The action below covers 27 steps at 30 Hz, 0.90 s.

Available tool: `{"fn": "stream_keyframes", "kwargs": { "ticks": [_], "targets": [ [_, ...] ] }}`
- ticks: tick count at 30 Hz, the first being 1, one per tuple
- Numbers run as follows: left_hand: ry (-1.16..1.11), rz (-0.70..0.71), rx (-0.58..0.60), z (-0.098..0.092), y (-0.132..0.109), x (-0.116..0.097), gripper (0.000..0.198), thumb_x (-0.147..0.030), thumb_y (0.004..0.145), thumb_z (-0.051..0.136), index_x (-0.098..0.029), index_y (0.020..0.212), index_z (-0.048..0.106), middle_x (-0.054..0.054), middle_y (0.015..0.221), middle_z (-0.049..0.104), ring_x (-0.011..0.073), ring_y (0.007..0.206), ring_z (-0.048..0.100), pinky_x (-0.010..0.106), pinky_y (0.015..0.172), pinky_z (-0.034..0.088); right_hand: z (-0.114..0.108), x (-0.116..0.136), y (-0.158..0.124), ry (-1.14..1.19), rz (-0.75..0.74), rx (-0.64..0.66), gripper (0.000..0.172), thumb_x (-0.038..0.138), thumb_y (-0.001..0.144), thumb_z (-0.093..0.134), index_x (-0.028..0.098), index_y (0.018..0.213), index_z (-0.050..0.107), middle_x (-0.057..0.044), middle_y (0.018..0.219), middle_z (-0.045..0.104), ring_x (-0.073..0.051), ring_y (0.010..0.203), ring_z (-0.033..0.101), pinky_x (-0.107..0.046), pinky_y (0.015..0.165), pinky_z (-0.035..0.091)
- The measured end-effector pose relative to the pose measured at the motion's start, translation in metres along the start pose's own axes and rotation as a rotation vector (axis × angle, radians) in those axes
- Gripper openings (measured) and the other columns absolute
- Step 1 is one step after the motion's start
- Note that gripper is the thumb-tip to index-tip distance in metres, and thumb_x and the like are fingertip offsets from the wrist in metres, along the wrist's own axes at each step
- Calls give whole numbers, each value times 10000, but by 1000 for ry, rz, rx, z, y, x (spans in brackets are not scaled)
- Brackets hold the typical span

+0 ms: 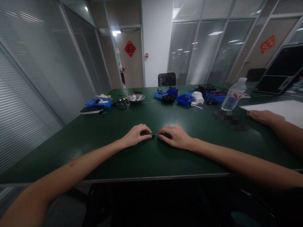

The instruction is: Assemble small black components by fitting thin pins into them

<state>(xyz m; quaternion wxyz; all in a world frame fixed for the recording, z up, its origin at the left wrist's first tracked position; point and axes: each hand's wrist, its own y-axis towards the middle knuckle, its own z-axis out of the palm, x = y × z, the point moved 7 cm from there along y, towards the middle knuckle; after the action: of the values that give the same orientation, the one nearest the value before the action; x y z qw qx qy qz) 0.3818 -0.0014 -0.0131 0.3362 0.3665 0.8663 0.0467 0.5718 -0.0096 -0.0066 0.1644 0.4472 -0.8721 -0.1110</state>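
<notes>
Both of my hands rest low over the green table (132, 160), close together near its middle. My left hand (136, 135) pinches a small dark piece with a green patch (151, 134) between thumb and fingers; its exact kind is too small to tell. From the right, my right hand (177, 136) is closed on a small screwdriver (167, 135) with a dark handle. The thin metal shaft lies level and points left at the dark piece. Whether the tip touches it, I cannot make out. Fingers hide part of both things.
A metal bowl (136, 98), cables (121, 103) and a blue tray (98, 102) stand at the back left. Blue bins (185, 100) are farther right. A clear bottle (234, 94) stands beside another person's hand (266, 117) on the right, near a white sheet (284, 110) and a blurred-out object.
</notes>
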Motion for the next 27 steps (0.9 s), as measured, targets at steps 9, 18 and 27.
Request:
{"fn": "stream_keyframes", "kwargs": {
  "ticks": [9, 18, 27],
  "targets": [
    [16, 9, 10, 1, 1, 0, 221, -369, 972, 719, -177, 1072, 760, 77, 1044, 715, 223, 986, 645, 340, 896, 486, 1, 2, 0, -2, -49, -24, 327, 437, 1078, 499, 216, 1197, 709, -68, 1012, 755, -196, 831, 682, -309, 735, 453],
    [8, 28, 25, 3, 1, -5, 234, -376, 968, 730, -166, 1068, 760, 74, 1021, 713, 217, 975, 638, 321, 869, 476, 1, 7, 0, 15, -101, 26, 353, 455, 1098, 466, 216, 1234, 688, -66, 1037, 738, -188, 828, 672, -307, 717, 450],
    [-12, 31, 34, 10, 3, -11, 247, -379, 953, 753, -166, 1077, 764, 67, 993, 708, 204, 938, 644, 305, 827, 476, 5, 14, -1, -11, -134, 65, 361, 439, 1117, 421, 199, 1245, 658, -80, 1050, 726, -179, 802, 659, -299, 698, 436]
  ]
}}
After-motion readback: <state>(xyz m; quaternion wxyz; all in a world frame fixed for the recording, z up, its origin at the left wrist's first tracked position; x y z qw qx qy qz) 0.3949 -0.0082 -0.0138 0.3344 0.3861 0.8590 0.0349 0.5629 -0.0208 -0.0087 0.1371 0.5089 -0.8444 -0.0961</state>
